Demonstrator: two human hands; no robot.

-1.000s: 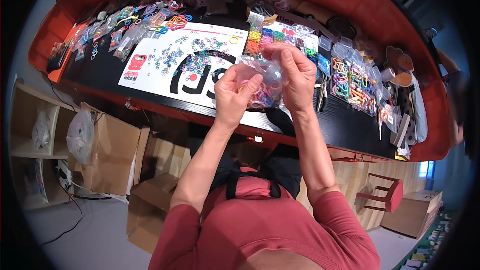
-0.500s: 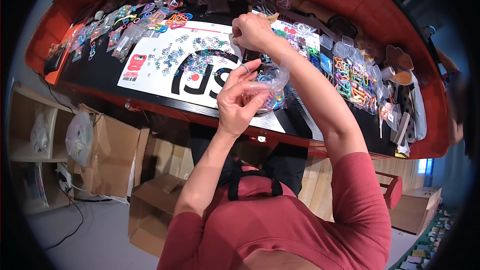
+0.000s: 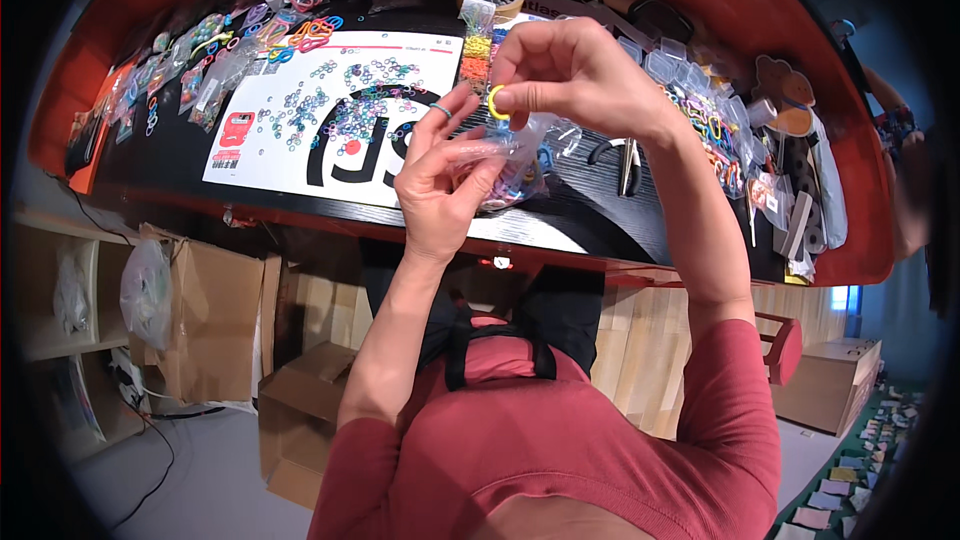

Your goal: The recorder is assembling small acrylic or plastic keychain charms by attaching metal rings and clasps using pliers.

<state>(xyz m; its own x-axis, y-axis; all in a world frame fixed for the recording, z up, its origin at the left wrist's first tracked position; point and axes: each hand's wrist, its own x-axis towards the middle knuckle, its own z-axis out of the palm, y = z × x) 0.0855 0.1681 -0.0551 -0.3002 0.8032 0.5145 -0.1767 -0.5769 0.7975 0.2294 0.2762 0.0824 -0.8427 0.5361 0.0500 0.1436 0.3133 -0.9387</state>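
Observation:
My left hand (image 3: 440, 175) is closed on a clear plastic bag (image 3: 525, 165) of many-coloured small pieces, its thumb and fingers at the bag's open side. A thin band circles one of its fingers. Just above the bag, my right hand (image 3: 585, 75) pinches a small yellow ring (image 3: 496, 101) between thumb and fingertips. To the left, a white printed sheet (image 3: 240, 90) lies on the black table (image 3: 370, 202), with many small coloured rings (image 3: 375, 105) scattered over it.
Bags of colourful pieces (image 3: 215, 60) line the far left. Black-handled pliers (image 3: 629, 170) lie right of the bag. Beyond my hands is a tray of yellow and orange pieces (image 3: 475, 58). Clear boxes (image 3: 665, 65) and a bear-shaped cutout (image 3: 785, 95) stand at the right.
My right hand has come back from the far side of the table toward the bag, with the yellow ring in its fingertips. My left hand still holds the bag.

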